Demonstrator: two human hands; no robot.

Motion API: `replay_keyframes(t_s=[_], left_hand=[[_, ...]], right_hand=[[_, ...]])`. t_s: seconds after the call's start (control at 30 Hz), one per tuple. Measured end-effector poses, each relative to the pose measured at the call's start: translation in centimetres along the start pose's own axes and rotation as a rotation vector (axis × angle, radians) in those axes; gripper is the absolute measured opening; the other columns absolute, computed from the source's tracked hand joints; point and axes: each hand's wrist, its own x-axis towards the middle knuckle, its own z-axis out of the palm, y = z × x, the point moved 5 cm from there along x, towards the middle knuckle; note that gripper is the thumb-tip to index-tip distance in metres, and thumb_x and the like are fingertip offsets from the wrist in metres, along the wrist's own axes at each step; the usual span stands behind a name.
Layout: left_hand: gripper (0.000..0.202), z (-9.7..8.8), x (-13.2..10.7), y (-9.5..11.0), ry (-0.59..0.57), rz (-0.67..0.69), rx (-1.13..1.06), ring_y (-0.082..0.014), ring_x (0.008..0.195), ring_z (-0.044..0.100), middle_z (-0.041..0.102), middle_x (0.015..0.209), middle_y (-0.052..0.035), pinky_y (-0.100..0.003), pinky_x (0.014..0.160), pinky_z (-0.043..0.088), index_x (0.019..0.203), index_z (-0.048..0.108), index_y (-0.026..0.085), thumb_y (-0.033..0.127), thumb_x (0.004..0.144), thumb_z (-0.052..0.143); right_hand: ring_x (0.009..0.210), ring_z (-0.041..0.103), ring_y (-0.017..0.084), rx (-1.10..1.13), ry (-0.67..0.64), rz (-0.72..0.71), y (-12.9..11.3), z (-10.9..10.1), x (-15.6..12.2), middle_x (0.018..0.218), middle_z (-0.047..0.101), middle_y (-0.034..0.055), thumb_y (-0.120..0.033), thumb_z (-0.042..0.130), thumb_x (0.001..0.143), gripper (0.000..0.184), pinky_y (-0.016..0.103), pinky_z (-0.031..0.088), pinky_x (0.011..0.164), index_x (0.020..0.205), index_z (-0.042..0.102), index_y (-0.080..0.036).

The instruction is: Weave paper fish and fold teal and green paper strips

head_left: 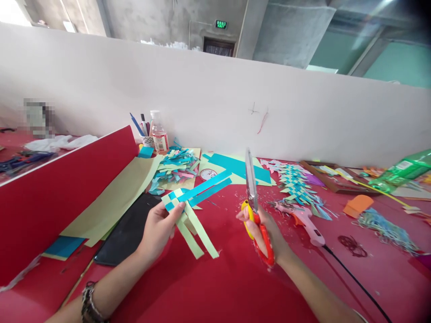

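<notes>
Head view: the woven paper (173, 198) is in the left hand (160, 226), scissors (251, 190) in the right hand (269, 226).
Left fingers pinch the checked end above the red tabletop (218, 291). Its blue tails (205, 186) reach up and right, near the scissors, not touching; green tails (202, 231) slant down. Right fingers are around the handles, blades up.

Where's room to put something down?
The red table is bare in front, between left forearm and right forearm, below the woven strips. Another mostly bare patch lies right of the black cord, below the dark red string. It's crowded along the white wall, from paper scraps to green bottle.
</notes>
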Motion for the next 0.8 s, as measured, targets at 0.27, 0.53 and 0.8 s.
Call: replay_keyframes(t_s=[0.27, 0.53, 0.8], left_hand=[[0.027, 0.0, 0.3, 0.0, 0.033, -0.016, -0.109, 0.0022, 0.029, 0.026, 0.046, 0.048, 0.0080, -0.012, 0.028, 0.018, 0.064, 0.050, 0.014, 0.037, 0.063, 0.064], [0.028, -0.1, 0.1, 0.3, 0.073, 0.016, -0.121, 0.0024, 0.027, 0.027, 0.048, 0.049, 0.0085, -0.011, 0.025, 0.020, 0.064, 0.047, 0.015, 0.037, 0.063, 0.064], [0.022, 0.1, 0.4, 0.1, -0.053, 0.054, -0.161, -0.0042, 0.038, 0.048, 0.059, 0.062, 0.0037, -0.015, 0.038, 0.041, 0.071, 0.052, 0.015, 0.035, 0.067, 0.062]], right_hand=[[0.064, 0.048, 0.016, -0.437, -0.049, -0.061, -1.8, 0.1, -0.2, 0.074, 0.049, 0.0009, -0.031, 0.047, 0.072, 0.016, 0.026, 0.035, 0.055, 0.083, 0.040, -0.021], [0.075, 0.056, 0.020, -0.570, -0.119, -0.086, -2.4, 1.7, -0.5, 0.087, 0.058, 0.0052, -0.033, 0.054, 0.066, 0.027, 0.026, 0.037, 0.058, 0.090, 0.050, -0.021], [0.079, 0.057, 0.021, -0.591, -0.135, -0.019, -1.8, 1.7, -0.4, 0.091, 0.059, 0.0053, -0.038, 0.055, 0.067, 0.029, 0.027, 0.039, 0.061, 0.090, 0.051, -0.022]])
